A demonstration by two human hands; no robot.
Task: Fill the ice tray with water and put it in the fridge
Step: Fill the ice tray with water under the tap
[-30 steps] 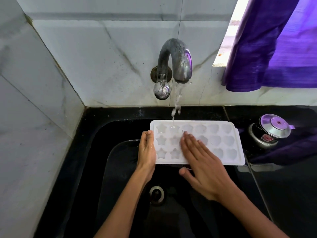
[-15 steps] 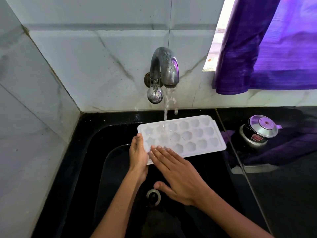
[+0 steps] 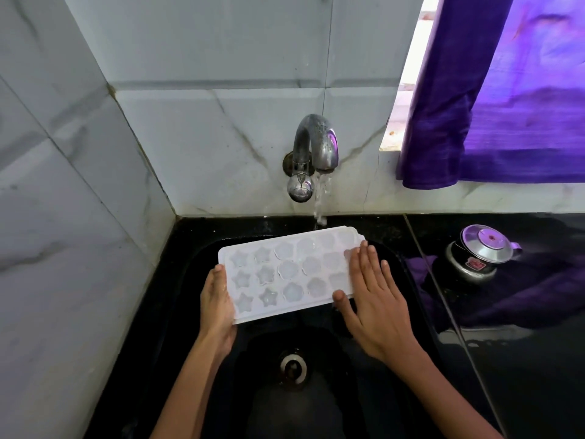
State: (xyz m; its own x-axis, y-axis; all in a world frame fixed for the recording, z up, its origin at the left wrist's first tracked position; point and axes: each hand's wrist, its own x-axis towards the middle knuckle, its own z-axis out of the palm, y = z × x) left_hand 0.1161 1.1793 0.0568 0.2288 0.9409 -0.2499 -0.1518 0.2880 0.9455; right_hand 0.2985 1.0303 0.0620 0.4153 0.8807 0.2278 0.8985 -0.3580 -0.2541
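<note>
A white ice tray [image 3: 286,274] with star and flower shaped cells is held over the black sink [image 3: 190,280], tilted a little with its right end higher. Water runs from the metal tap [image 3: 316,150] onto the tray's far right edge. My left hand [image 3: 217,307] grips the tray's left end, fingers underneath and thumb along the edge. My right hand [image 3: 373,299] lies flat with fingers together over the tray's right end, its thumb at the front edge.
The sink drain [image 3: 293,367] lies below the tray. A small steel pot with a lid [image 3: 478,255] stands on the black counter to the right. A purple curtain [image 3: 493,90] hangs at the upper right. Marble wall tiles enclose the left and back.
My right hand has slid from the tray's left middle to its right end. The tray has shifted left under the tap, so the stream now lands near its right edge.
</note>
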